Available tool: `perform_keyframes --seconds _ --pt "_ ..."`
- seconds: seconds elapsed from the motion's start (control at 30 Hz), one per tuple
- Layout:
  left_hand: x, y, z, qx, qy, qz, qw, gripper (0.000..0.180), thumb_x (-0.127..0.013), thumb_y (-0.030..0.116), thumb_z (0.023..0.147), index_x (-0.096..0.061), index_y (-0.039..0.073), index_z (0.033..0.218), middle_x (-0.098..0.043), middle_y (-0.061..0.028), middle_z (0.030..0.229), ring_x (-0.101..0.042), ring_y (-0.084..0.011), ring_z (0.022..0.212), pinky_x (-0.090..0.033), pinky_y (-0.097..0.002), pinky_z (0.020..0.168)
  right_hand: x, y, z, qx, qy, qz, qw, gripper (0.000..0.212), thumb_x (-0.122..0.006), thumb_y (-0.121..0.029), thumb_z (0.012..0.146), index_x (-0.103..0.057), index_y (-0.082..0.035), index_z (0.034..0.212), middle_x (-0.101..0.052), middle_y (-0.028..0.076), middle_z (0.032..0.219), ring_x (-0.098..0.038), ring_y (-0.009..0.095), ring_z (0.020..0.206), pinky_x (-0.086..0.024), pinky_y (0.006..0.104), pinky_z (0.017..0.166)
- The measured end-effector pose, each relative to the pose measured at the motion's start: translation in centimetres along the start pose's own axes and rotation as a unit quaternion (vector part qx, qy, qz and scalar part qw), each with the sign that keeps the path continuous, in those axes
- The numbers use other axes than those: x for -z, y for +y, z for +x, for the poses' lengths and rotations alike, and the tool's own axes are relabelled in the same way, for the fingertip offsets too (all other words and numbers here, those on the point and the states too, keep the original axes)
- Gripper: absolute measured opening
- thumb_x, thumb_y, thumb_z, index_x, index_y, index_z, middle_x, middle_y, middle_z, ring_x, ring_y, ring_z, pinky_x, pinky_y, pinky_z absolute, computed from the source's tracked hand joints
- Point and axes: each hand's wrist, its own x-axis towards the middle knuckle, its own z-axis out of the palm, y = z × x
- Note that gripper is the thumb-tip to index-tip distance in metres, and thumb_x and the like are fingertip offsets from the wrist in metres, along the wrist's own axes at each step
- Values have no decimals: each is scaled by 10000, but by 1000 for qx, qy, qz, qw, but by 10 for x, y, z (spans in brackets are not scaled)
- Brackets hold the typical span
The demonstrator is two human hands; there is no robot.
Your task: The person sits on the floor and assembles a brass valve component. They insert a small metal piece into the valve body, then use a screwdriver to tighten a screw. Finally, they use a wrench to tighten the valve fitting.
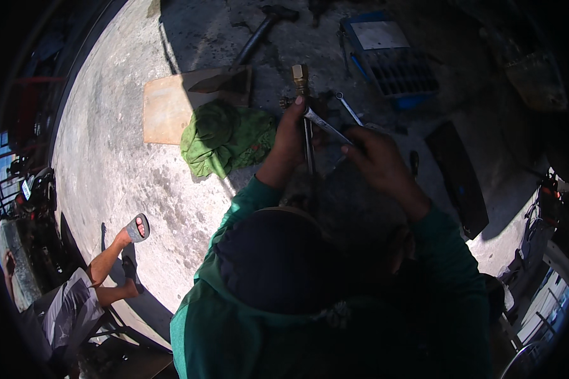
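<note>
My left hand (287, 142) is closed around a metal tool with a brass hex fitting (300, 73) at its far end. Thin metal tubes (308, 148) run from it back toward me, partly lost in shadow. With my right hand (380, 161) I grip a wrench (325, 126), its head resting by my left thumb at the brass part. Close beyond my right hand, a second wrench (348, 108) lies on the ground. Beside my left wrist is a crumpled green cloth (224, 136).
A flat brown board (162, 110) lies under the cloth's far side, with a hammer (257, 39) beyond it. A blue compartment case (392, 60) sits far right. Nearer on the right is a long dark slab (458, 180). Another person's sandalled foot (136, 228) rests at left.
</note>
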Motion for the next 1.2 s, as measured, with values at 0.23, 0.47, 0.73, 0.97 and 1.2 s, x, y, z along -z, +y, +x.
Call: perform_keyframes --seconds 0.23,0.47,0.73,0.97,1.2 --pt "0 2 0 -31 -62 8 998 458 -575 557 973 -497 118 871 -465 -29 672 -441 -133 466 -383 -267 420 -11 -13 -4 -36 -66 69 995 270 -660 -184 936 -659 -9 1141 -680 199 974 -689 334 908 -517 412 780" --pt "-10 4 1 -57 -88 12 994 532 -590 553 934 -590 23 898 -575 -81 719 -548 -174 594 -440 -309 555 -9 2 -4 -167 -306 371 861 544 -645 -141 975 -438 21 1451 -593 110 1338 -592 221 1180 -493 369 976" --pt "-31 10 7 -65 -131 83 986 580 -665 621 874 -536 68 991 -525 -48 744 -505 -147 603 -417 -296 536 17 13 -2 -193 -337 437 812 640 -656 -151 980 -358 -22 1531 -539 96 1416 -551 194 1265 -482 340 1027" --pt "-30 4 5 -51 -135 47 988 590 -654 632 882 -535 64 987 -507 -51 747 -493 -149 600 -403 -279 510 2 2 -9 -230 -291 447 814 788 -662 -59 934 -230 -39 1593 -417 122 1535 -417 230 1414 -354 391 1160" --pt "-35 4 3 -95 -145 71 982 608 -621 663 888 -546 71 1007 -484 -43 727 -462 -138 596 -384 -275 505 -4 -4 -20 -174 -272 504 801 869 -714 -33 870 -236 -57 1596 -470 92 1463 -456 202 1352 -380 376 1120"
